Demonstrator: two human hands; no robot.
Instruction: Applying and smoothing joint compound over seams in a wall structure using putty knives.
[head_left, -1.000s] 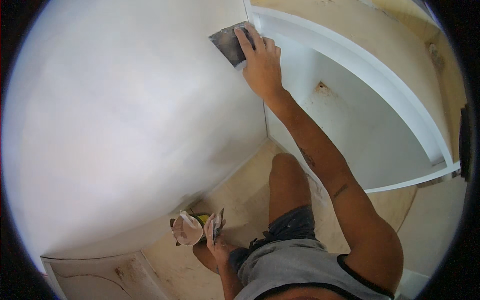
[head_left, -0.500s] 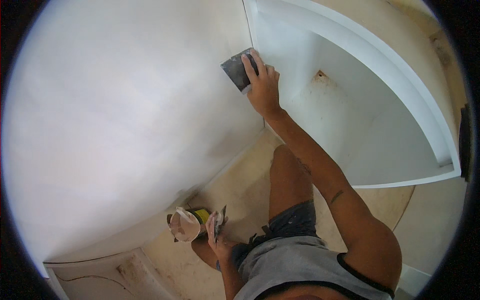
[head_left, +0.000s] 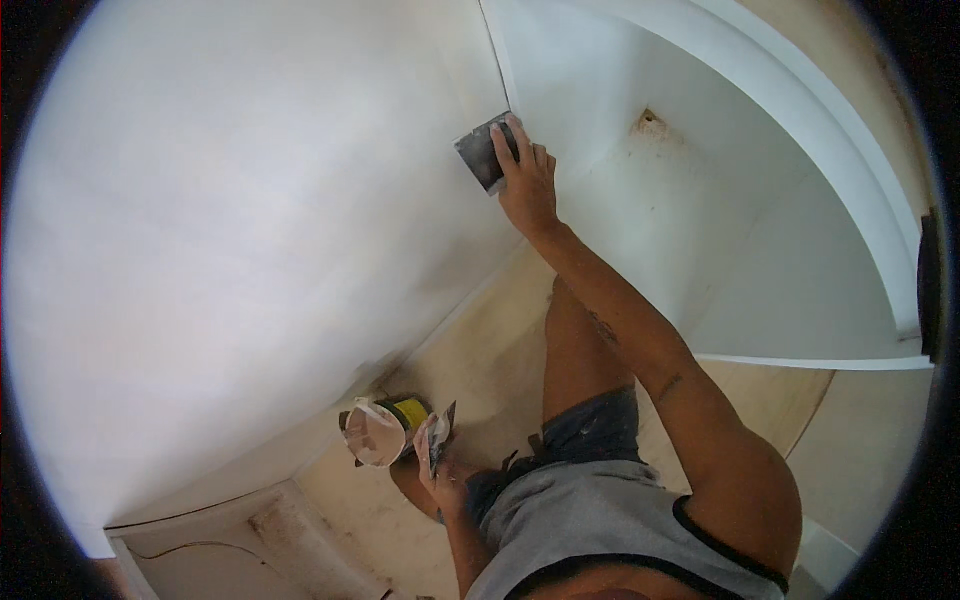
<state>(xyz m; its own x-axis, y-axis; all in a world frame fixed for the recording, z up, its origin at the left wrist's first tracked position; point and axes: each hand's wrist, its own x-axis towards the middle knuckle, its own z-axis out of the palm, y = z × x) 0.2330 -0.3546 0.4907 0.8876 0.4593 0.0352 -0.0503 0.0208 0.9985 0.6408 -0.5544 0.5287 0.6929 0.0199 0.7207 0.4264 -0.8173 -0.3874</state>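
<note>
My right hand [head_left: 530, 190] grips a wide, dark putty spreader [head_left: 482, 158] with its fingers spread across the blade. The spreader lies against the white wall panel [head_left: 240, 230], right beside the upright seam where the panel meets a white recessed unit. Low down, my left hand [head_left: 446, 484] is closed on a second putty spreader [head_left: 441, 436], which carries pale filler. Just left of that hand stands a bucket [head_left: 410, 409] with a yellow label and pinkish-beige paste inside; its rim is smeared.
At the right, the recessed unit [head_left: 740, 245] has a curved front edge and a small brown-stained hole [head_left: 650, 120]. A low open box-like frame with a thin cable [head_left: 200, 546] sits at the lower left. The beige floor [head_left: 480, 330] runs along the wall's foot, stained near the bucket.
My right hand has slid the spreader a short way down the wall along the seam. My left hand stays beside the bucket with its spreader. The view has shifted slightly.
</note>
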